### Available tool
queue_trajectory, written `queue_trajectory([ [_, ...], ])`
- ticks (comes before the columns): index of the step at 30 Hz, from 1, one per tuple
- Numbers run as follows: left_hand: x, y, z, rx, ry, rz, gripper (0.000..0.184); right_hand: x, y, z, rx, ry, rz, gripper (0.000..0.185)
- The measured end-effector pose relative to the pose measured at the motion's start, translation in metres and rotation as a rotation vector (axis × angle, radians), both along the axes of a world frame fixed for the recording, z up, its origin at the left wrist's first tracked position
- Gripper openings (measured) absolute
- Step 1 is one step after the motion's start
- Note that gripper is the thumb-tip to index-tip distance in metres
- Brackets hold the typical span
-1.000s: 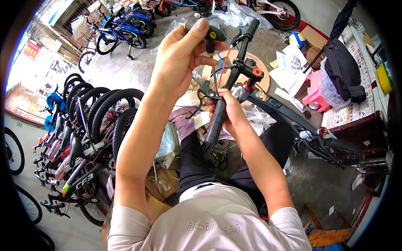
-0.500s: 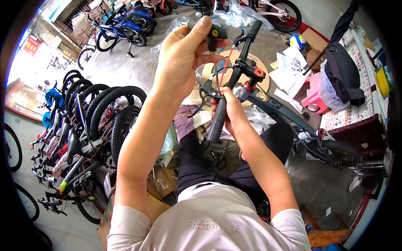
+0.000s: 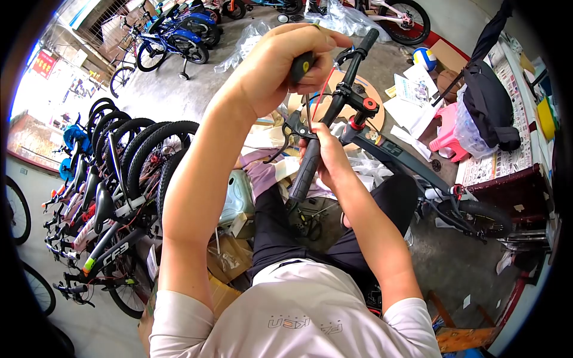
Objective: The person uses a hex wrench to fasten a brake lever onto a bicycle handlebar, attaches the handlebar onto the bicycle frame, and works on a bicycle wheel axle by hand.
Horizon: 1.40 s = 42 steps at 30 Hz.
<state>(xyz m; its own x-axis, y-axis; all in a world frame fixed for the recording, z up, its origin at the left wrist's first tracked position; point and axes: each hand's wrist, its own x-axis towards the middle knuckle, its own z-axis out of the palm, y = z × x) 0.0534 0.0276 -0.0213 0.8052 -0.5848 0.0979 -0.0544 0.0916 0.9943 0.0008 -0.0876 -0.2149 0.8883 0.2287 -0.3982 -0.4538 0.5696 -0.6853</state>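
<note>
My left hand is raised and closed around the black and yellow handle of a T-handle hex key. The key's thin shaft runs down to the brake lever on the handlebar; whether its tip sits in a bolt is too small to tell. My right hand is wrapped around the handlebar beside the lever, at the inner end of the black rubber grip. A red cable rises near the shaft. The handlebar belongs to a dark bicycle frame.
Several bicycles stand packed along the left. Papers, a pink stool and a ball are at the right, near a newspaper-covered table. Cardboard and loose tools lie around my legs.
My left hand has turned over with the hex key, its back now facing up and fingers pointing right. The handlebar has shifted slightly; my right hand keeps its hold.
</note>
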Motion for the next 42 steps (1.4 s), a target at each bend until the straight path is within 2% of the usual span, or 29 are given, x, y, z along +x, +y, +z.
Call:
queue_trajectory([
  [5,0.016,0.008,0.002,-0.009,0.045,-0.185,0.046,0.005,-0.002,-0.009,0.010,0.019,0.044,0.035],
  [7,0.028,0.012,0.002,0.026,-0.004,-0.422,0.049,0.005,-0.002,-0.009,0.011,0.009,0.043,0.035],
  [10,0.039,0.012,0.007,0.050,0.017,-0.563,0.055,0.004,-0.002,-0.007,0.016,0.003,0.038,0.035],
  [14,0.036,0.006,0.013,0.135,-0.044,-0.582,0.055,0.003,-0.003,-0.005,0.059,0.021,0.034,0.035],
  [16,0.017,0.005,0.024,0.403,-0.213,-0.142,0.050,0.002,-0.004,-0.003,0.061,0.017,0.039,0.035],
  [17,0.014,0.005,0.036,0.617,-0.305,-0.049,0.043,0.002,-0.004,-0.003,0.064,0.016,0.044,0.035],
  [18,0.014,0.006,0.041,0.784,-0.489,0.042,0.041,0.001,-0.005,-0.003,0.066,0.018,0.041,0.035],
  [20,0.018,0.012,0.036,1.099,-1.147,0.258,0.034,0.001,-0.004,-0.003,0.057,0.004,0.038,0.035],
  [22,-0.002,0.003,0.023,1.447,-1.389,0.538,0.023,0.002,-0.004,-0.004,0.058,-0.001,0.047,0.035],
  [23,-0.018,-0.018,0.023,1.542,-1.272,0.660,0.013,0.003,-0.004,-0.005,0.059,-0.008,0.049,0.035],
  [26,-0.006,-0.022,-0.016,1.199,-1.547,0.883,0.019,0.003,-0.004,-0.006,0.061,-0.005,0.056,0.035],
  [27,-0.009,-0.024,-0.015,1.195,-1.548,0.879,0.019,0.001,-0.004,-0.003,0.046,-0.006,0.054,0.035],
  [29,-0.017,-0.028,-0.012,0.945,-1.469,0.990,0.026,0.003,-0.004,-0.006,0.049,0.002,0.054,0.035],
  [32,-0.014,-0.022,-0.009,0.829,-1.354,0.858,0.028,0.003,-0.004,-0.008,0.058,0.002,0.067,0.035],
  [34,-0.007,-0.018,-0.009,0.764,-1.398,0.819,0.026,0.001,-0.004,-0.004,0.057,-0.014,0.054,0.037],
  [36,-0.001,-0.016,-0.008,0.665,-1.461,0.672,0.019,0.000,-0.003,-0.002,0.048,-0.007,0.052,0.037],
  [37,0.001,-0.014,-0.009,0.659,-1.463,0.667,0.019,0.000,-0.004,-0.001,0.035,-0.002,0.050,0.038],
  [39,0.005,-0.013,-0.006,0.862,-1.703,0.725,0.012,0.001,-0.006,-0.005,0.000,-0.016,0.085,0.045],
  [42,0.004,-0.006,0.017,0.960,-1.719,0.887,0.010,-0.004,-0.015,-0.003,-0.182,-0.096,0.129,0.060],
])
